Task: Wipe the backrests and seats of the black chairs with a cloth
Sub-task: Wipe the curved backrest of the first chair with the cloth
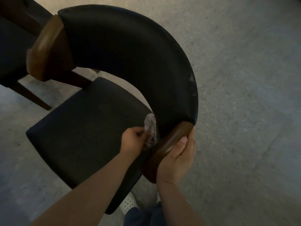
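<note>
With left hand (136, 139), grips the bunched cloth (150, 132) at the rear corner of the seat (84, 119), just beside the near end of the backrest (130, 51). With right hand (177, 155), clasps the wooden arm end (172, 141). Likely sweeps next up-left along the backrest's curve, nearer the cloth hand.

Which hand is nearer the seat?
Left. The left hand holds the cloth over the seat, at its rear corner; the right hand grips the armrest beside it.

Head view: steeply down, close over chair (130, 62).
</note>
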Demonstrator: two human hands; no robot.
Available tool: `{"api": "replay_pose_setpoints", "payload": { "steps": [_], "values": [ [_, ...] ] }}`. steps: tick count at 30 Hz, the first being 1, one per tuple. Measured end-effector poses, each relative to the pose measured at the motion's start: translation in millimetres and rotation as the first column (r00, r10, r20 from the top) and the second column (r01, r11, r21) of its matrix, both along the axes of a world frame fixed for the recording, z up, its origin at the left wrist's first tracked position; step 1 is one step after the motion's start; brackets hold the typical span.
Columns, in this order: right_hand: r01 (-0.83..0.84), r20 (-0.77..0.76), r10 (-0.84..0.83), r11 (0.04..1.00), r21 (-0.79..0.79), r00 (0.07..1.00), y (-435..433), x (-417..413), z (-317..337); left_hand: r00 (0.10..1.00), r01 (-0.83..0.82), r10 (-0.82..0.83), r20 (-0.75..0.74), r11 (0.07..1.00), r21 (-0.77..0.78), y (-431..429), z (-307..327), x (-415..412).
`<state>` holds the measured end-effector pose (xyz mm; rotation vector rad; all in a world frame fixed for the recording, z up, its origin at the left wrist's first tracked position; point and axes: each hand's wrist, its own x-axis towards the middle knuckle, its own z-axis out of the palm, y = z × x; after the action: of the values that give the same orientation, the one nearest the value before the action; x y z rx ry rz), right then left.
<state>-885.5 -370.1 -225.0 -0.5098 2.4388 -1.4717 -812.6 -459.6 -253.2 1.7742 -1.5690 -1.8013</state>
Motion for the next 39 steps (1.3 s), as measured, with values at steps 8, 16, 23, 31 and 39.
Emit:
{"api": "replay_pose_setpoints", "payload": {
  "steps": [8,16,23,31,39],
  "values": [
    [-0.022,0.071,0.025,0.998,-0.055,0.997,-8.8,-34.5,22.2,0.992,0.114,-0.129,0.005,0.862,-0.494,-38.6,67.1,23.0],
    [-0.017,-0.074,0.007,0.991,-0.131,0.997,-26.6,-38.8,10.1,0.984,0.082,-0.159,-0.082,0.810,-0.580,-51.0,81.7,-5.6],
    [-0.037,-0.073,0.028,0.993,-0.116,0.997,-26.5,-38.4,10.7,0.958,0.095,-0.245,-0.150,0.763,-0.640,-51.1,107.5,-52.4],
    [-0.063,-0.082,0.056,0.994,-0.094,0.995,-26.2,-39.9,16.8,0.973,0.116,-0.224,-0.061,0.695,-0.710,-38.9,96.8,-90.9],
    [-0.075,-0.128,0.065,0.994,-0.075,0.990,-27.0,-40.9,16.4,0.984,-0.100,-0.012,-0.180,0.792,-0.602,-42.8,88.3,-81.3]
  ]
}}
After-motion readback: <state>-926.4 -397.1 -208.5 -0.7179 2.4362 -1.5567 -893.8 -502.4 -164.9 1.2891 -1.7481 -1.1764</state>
